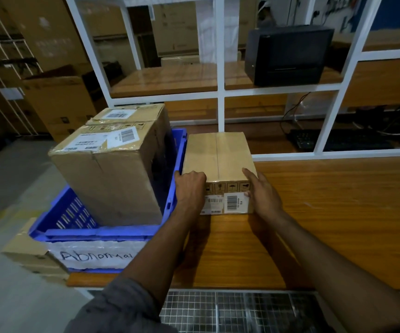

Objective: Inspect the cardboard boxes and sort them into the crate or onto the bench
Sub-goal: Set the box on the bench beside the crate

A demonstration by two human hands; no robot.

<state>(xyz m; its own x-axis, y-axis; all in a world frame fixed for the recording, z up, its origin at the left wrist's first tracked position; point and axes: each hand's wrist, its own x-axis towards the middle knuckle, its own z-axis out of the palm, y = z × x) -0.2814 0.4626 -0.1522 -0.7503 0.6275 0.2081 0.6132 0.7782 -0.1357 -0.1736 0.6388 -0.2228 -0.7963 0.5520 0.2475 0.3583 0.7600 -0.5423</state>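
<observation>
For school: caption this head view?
Left hand and right hand hold a small box on the bench by the crate.

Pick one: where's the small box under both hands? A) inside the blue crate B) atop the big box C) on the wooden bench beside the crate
C: small box sits on the wooden bench right of the blue crate, left hand and right hand on its near corners.

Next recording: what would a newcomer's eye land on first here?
The bright blue plastic crate at left, with its handwritten white paper "Abnormal" label, holds a large brown cardboard box. Right beside it, the left hand and right hand hold a smaller taped cardboard box on the orange-brown wooden bench.
</observation>
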